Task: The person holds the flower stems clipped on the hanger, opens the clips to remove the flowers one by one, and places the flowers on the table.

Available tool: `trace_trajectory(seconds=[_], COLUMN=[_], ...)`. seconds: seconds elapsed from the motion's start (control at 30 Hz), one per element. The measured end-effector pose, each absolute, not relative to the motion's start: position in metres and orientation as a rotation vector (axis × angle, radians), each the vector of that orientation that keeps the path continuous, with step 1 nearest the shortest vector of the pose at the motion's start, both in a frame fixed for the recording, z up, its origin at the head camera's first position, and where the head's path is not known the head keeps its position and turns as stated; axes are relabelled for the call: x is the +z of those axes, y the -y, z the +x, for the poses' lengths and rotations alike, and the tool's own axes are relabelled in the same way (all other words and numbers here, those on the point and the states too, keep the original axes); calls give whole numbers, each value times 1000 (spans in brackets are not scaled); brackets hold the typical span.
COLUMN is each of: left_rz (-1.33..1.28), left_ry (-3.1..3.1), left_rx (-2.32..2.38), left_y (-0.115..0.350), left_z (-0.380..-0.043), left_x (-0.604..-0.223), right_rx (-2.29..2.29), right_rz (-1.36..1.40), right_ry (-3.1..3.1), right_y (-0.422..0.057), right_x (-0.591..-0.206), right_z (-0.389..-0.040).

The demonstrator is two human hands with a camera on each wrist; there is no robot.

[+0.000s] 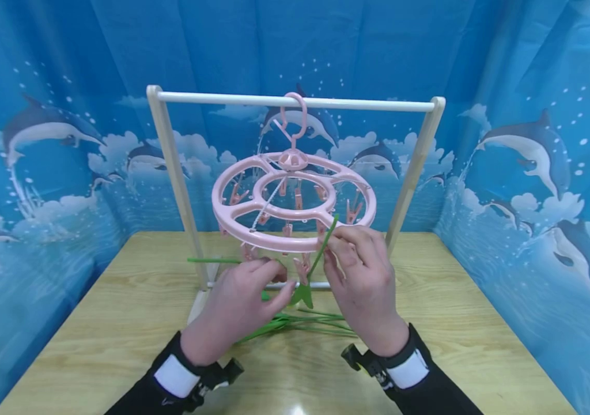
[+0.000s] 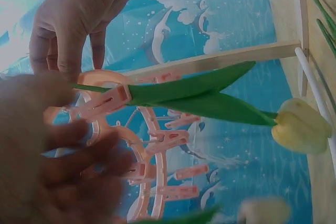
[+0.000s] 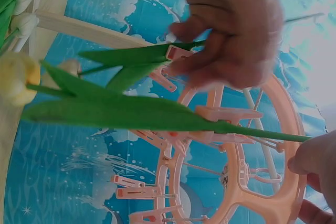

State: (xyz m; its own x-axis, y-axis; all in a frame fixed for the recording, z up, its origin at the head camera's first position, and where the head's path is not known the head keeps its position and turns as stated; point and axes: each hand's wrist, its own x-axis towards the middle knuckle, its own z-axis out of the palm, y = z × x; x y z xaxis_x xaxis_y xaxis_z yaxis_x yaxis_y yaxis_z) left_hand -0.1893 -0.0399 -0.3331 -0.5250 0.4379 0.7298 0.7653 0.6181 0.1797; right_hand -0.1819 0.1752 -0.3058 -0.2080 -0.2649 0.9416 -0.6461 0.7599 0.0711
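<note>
A pink round clip hanger (image 1: 233,216) hangs from the white bar, with clothespins around its rings. My right hand (image 1: 365,276) is at its near rim, thumb and fingertips pinching the green stem of a tulip (image 3: 121,111). This tulip's pale yellow bloom (image 2: 299,124) points down, and a pink clothespin (image 2: 105,100) grips the stem just above the leaves. My left hand (image 1: 243,302), blurred in the wrist views, has its fingers curled round a second tulip's stem beside another clothespin (image 3: 178,53). That stem (image 1: 214,260) sticks out left of the hand.
A wooden stand (image 1: 170,155) with a white top bar (image 1: 212,99) holds the hanger over a wood-grain table (image 1: 461,323). More green tulip stems (image 1: 321,323) lie on the table beneath it. Blue dolphin-print curtains (image 1: 300,46) surround the table at back and sides.
</note>
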Motion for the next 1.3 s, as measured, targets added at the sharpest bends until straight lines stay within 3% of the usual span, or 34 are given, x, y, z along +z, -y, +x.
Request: trace_trajectory(seconds=[0.2, 0.5, 1.3], left_rz=[-902, -881, -956], left_ry=[2481, 2441, 2239], left_rx=[-807, -992, -925], left_y=[32, 20, 28], left_z=[-196, -200, -185], left_x=[-342, -352, -338], right_rx=[420, 429, 662], right_rz=[715, 718, 743], right_ry=[1784, 1794, 1506], right_y=[-175, -174, -175], right_x=[-305, -305, -284], right_z=[-181, -180, -168])
